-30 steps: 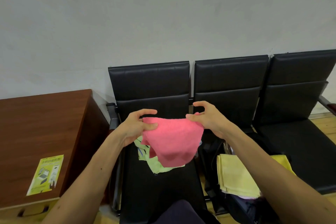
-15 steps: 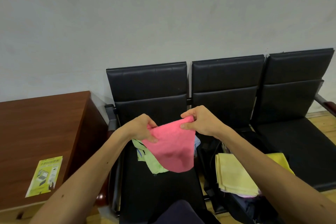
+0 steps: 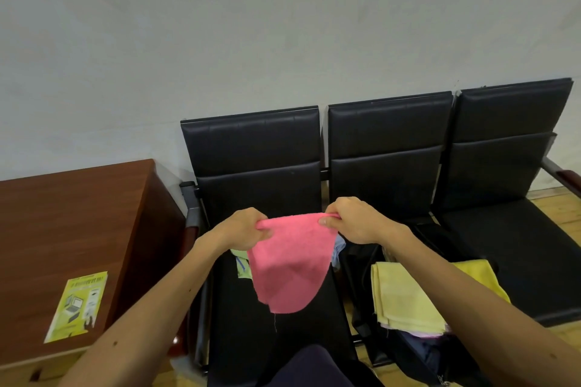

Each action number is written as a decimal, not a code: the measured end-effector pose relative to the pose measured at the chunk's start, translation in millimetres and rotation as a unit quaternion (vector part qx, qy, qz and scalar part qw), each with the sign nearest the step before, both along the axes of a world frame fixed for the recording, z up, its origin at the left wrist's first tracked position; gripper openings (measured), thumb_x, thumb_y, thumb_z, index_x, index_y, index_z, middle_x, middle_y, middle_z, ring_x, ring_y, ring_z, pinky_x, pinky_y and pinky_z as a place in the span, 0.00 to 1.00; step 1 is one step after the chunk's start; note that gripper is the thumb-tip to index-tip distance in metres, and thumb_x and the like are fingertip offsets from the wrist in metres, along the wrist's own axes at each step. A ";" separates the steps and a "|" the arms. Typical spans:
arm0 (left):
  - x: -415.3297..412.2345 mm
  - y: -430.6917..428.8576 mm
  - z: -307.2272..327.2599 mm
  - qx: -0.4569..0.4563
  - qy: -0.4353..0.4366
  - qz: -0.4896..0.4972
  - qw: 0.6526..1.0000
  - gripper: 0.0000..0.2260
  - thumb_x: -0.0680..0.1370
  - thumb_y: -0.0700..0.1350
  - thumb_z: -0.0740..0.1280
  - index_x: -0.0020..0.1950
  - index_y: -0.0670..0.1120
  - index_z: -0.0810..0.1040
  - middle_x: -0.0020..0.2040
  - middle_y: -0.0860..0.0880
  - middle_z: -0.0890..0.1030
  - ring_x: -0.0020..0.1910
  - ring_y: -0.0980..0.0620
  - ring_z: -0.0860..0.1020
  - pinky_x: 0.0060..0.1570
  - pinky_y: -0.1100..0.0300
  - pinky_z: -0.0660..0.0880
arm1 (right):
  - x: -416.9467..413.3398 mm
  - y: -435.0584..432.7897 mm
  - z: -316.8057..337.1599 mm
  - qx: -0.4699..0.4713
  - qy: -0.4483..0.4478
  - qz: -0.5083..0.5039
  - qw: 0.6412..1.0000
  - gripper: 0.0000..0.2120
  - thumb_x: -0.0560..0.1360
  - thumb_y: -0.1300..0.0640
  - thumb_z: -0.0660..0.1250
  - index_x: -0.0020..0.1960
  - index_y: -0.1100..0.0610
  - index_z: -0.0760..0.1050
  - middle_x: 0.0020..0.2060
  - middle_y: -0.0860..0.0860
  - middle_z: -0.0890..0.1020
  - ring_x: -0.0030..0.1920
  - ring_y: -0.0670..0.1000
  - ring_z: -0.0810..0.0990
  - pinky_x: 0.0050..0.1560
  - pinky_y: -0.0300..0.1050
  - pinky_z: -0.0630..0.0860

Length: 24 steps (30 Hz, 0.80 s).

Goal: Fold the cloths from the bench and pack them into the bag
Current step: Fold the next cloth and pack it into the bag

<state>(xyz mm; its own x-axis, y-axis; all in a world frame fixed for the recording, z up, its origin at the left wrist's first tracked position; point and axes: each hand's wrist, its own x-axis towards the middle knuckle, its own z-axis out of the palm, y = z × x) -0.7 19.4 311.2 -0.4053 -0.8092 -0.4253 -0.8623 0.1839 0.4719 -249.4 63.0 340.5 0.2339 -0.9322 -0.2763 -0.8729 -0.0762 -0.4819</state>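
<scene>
A pink cloth (image 3: 290,267) hangs in the air above the left seat of the black bench (image 3: 276,339). My left hand (image 3: 243,228) pinches its top left corner and my right hand (image 3: 353,218) pinches its top right corner, so the top edge is stretched flat. Behind the pink cloth lie a light green cloth (image 3: 242,267) and a pale blue cloth (image 3: 338,250), mostly hidden. A folded pale yellow cloth (image 3: 404,298) lies on top of the open dark bag (image 3: 418,358) on the middle seat, with a brighter yellow cloth (image 3: 478,276) beside it.
A brown wooden desk (image 3: 72,229) stands left of the bench with a yellow-green leaflet (image 3: 78,305) on it. The right seat (image 3: 528,248) of the bench is bare. A grey wall rises behind. Wooden floor shows at the right.
Both hands have moved apart and pulled the pink cloth's top edge taut, so it now hangs flatter and lower than before.
</scene>
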 end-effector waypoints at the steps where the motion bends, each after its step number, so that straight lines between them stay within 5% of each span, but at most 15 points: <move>1: 3.3 1.2 -2.5 -0.010 0.021 0.007 1.000 0.13 0.81 0.45 0.66 0.37 0.44 0.72 0.34 0.49 0.73 0.34 0.53 0.72 0.40 0.59 0.69 | -2.7 1.4 -0.1 0.001 -0.003 -0.001 1.000 0.21 0.82 0.50 0.62 0.39 0.67 0.73 0.37 0.61 0.76 0.37 0.56 0.74 0.38 0.43 0.70; 4: 8.6 5.0 -12.4 -0.051 0.075 0.026 0.996 0.16 0.79 0.45 0.69 0.33 0.46 0.72 0.30 0.51 0.72 0.30 0.54 0.72 0.39 0.57 0.71 | -11.3 3.7 -8.9 0.009 -0.044 -0.012 0.999 0.21 0.81 0.50 0.62 0.43 0.69 0.75 0.45 0.66 0.80 0.47 0.63 0.79 0.43 0.39 0.73; 7: 9.7 9.9 -16.3 -0.081 0.119 0.061 0.988 0.16 0.79 0.46 0.70 0.32 0.46 0.74 0.31 0.49 0.74 0.30 0.54 0.73 0.38 0.57 0.72 | -16.5 4.2 -17.3 0.026 -0.083 -0.032 0.996 0.20 0.82 0.50 0.62 0.43 0.68 0.74 0.39 0.61 0.77 0.39 0.59 0.76 0.44 0.51 0.76; 11: 8.5 24.1 -11.1 -0.021 0.262 0.148 0.953 0.10 0.80 0.46 0.68 0.41 0.46 0.81 0.36 0.51 0.80 0.35 0.57 0.79 0.42 0.57 0.75 | -23.1 7.0 -17.2 0.016 -0.133 -0.047 0.990 0.17 0.82 0.52 0.62 0.41 0.64 0.73 0.35 0.58 0.74 0.37 0.53 0.73 0.41 0.46 0.72; 14: 4.7 38.1 -1.9 0.019 0.388 0.191 0.902 0.09 0.81 0.47 0.66 0.56 0.46 0.83 0.50 0.48 0.85 0.50 0.53 0.84 0.52 0.56 0.80 | -29.3 9.1 -15.6 0.022 -0.198 -0.065 0.978 0.17 0.81 0.53 0.63 0.44 0.67 0.76 0.41 0.63 0.80 0.43 0.57 0.81 0.52 0.50 0.80; 17: -4.0 44.9 8.0 0.005 0.440 0.195 0.876 0.12 0.82 0.48 0.61 0.62 0.49 0.80 0.55 0.49 0.84 0.54 0.52 0.83 0.53 0.56 0.80 | -29.8 14.4 -0.5 0.044 -0.271 -0.087 0.958 0.16 0.81 0.53 0.63 0.45 0.66 0.77 0.41 0.60 0.82 0.46 0.55 0.84 0.55 0.50 0.81; 21: -23.2 47.1 27.4 -0.058 0.458 0.217 0.860 0.11 0.83 0.50 0.59 0.57 0.50 0.80 0.48 0.53 0.84 0.48 0.53 0.83 0.48 0.59 0.78 | -27.4 24.0 31.4 0.070 -0.475 -0.125 0.868 0.15 0.81 0.49 0.59 0.46 0.56 0.81 0.33 0.50 0.77 0.36 0.47 0.78 0.45 0.41 0.77; 24: -35.7 40.8 42.1 -0.051 0.512 0.248 0.821 0.12 0.84 0.50 0.60 0.55 0.49 0.81 0.46 0.54 0.84 0.47 0.53 0.83 0.48 0.60 0.81 | -15.7 30.2 29.8 0.101 -0.613 -0.176 0.764 0.21 0.71 0.39 0.60 0.50 0.52 0.81 0.41 0.51 0.82 0.42 0.48 0.83 0.46 0.42 0.79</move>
